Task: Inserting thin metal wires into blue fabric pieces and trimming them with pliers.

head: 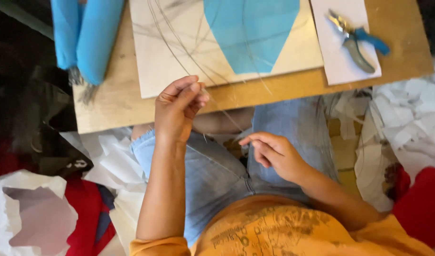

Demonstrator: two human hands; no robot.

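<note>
Take the low wooden table (269,90) as your landmark. Off its left corner, two rolls of blue paper (87,35) lean over the edge, and below that corner white scraps (115,161) and a torn white bag (32,213) lie on the floor. Your left hand (177,109) is raised over the table's front edge, its thumb and fingertips pinched shut on a thin wire (222,111). From that pinch the wire slants down and right, off the table and over your lap, towards your right hand (274,154), which hangs below the table's front edge above your blue jeans (212,175); its fingers are loosely curled, forefinger stretched towards the wire, and you cannot tell whether it actually grips the strand. On the table's middle lies a pale board (170,66) bearing a blue paper shape (250,33) and more loops of wire. Towards the table's right end, pliers with blue handles (357,40) rest on a white sheet (338,61). Beyond the right edge, more white paper cuttings (402,118) are heaped.
</note>
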